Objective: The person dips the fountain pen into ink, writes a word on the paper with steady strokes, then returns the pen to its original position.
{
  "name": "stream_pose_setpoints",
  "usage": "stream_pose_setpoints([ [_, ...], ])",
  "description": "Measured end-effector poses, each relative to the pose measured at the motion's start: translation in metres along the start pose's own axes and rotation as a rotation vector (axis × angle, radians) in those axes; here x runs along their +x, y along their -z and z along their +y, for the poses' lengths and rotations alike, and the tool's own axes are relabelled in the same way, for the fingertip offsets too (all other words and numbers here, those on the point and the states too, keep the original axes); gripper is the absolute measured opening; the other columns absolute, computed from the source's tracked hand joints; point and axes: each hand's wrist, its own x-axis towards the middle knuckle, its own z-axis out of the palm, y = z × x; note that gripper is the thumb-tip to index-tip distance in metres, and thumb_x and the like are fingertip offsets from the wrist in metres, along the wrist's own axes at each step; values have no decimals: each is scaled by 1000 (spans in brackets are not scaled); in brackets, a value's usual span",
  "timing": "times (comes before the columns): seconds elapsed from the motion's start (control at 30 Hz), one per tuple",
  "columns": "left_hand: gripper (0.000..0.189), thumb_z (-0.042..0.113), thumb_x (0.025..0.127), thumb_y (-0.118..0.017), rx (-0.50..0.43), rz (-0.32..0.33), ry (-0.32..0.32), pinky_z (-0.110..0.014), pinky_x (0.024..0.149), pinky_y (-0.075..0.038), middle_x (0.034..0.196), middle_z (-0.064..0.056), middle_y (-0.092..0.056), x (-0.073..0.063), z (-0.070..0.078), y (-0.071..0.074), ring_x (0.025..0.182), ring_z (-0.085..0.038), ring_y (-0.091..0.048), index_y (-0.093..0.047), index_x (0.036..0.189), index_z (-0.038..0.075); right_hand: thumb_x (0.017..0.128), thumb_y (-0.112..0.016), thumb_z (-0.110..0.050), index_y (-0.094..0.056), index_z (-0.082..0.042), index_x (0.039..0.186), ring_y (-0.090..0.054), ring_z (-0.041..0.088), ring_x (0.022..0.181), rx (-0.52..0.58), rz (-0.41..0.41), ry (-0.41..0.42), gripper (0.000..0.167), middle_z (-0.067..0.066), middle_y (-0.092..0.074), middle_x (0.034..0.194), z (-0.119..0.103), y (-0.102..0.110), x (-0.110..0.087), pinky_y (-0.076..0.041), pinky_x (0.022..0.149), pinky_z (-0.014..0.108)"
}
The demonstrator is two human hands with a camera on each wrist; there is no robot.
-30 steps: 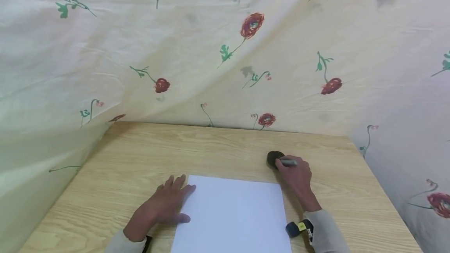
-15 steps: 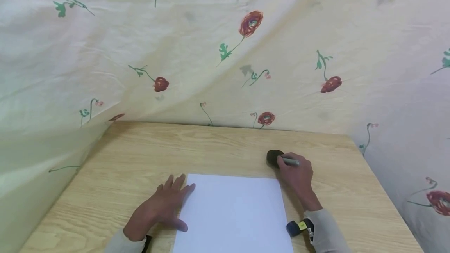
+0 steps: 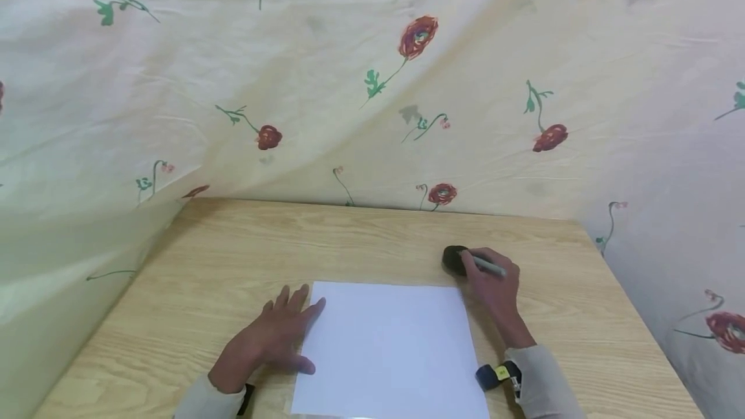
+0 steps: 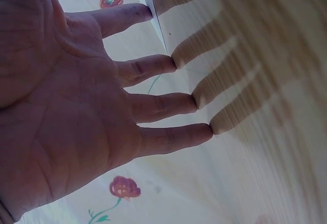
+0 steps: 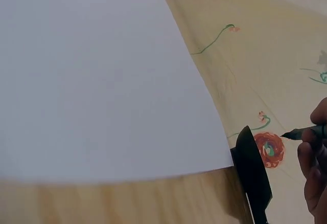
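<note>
A white sheet of paper (image 3: pixel 387 348) lies on the wooden table. My left hand (image 3: pixel 273 341) is spread at its left edge, thumb and index finger over the paper. In the left wrist view, the straight fingers (image 4: pixel 163 104) reach down to the tabletop. My right hand (image 3: pixel 493 283) pinches a grey-green marker (image 3: pixel 487 266) beyond the sheet's far right corner. Its dark pointed tip (image 5: pixel 287 135) is bare in the right wrist view. Beside that hand is a black rounded object (image 3: pixel 454 260), whose kind I cannot tell; from the right wrist, it looks like a dark slab (image 5: pixel 251 170) by the paper's corner.
A floral cloth (image 3: pixel 349 83) hangs behind the table (image 3: pixel 262 238) and along both sides. A black strap device with a yellow label (image 3: pixel 500 374) sits at my right wrist, close to the paper's right edge.
The sheet's far right corner has shifted away from me, and its near edge has come into view. The marker slants more steeply in my right hand. My left hand stays about in place.
</note>
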Motion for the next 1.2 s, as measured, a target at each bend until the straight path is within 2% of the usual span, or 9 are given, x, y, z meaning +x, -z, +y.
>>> stream_pose_setpoints([
  [0.23, 108, 52, 68, -87, -12, -9, -3, -76, 102, -26, 157, -34, -21, 2, 1, 0, 138, -65, -15, -37, 153, 8, 86, -74, -9, -78, -8, 84, -63, 2, 66, 125, -1, 131, 5, 2, -75, 79, -11, -5, -4, -46, 61, 10],
  [0.47, 104, 47, 69, -88, -36, -5, 0, -75, 104, -25, 156, -36, -19, 3, 3, 0, 137, -66, -13, -38, 152, 8, 84, -74, -3, -77, -8, 86, -63, 5, 62, 159, -28, 305, 6, 1, -74, 78, -32, -8, -9, -48, 57, 11],
  [0.67, 101, 44, 68, -89, -44, 8, -5, -74, 103, -27, 155, -39, -20, 1, 5, 1, 135, -68, -14, -40, 149, 9, 82, -74, -1, -76, -6, 87, -57, 4, 54, 177, -63, 422, 7, -2, -70, 71, -54, -12, -15, -46, 51, 13],
  [0.97, 98, 43, 71, -88, -15, 15, -18, -74, 102, -28, 153, -40, -21, 1, 8, 5, 134, -69, -17, -41, 147, 4, 82, -75, -5, -77, -7, 89, -64, 8, 63, 174, -130, 519, 8, -2, -73, 77, -85, -21, -26, -51, 61, 16],
  [1.2, 98, 43, 72, -87, -20, 25, -8, -75, 101, -28, 154, -39, -22, 2, 8, 4, 134, -69, -17, -42, 147, 0, 83, -75, -8, -76, -10, 88, -62, 5, 62, 196, -174, 531, 5, -3, -73, 77, -105, -42, -41, -51, 57, 19],
])
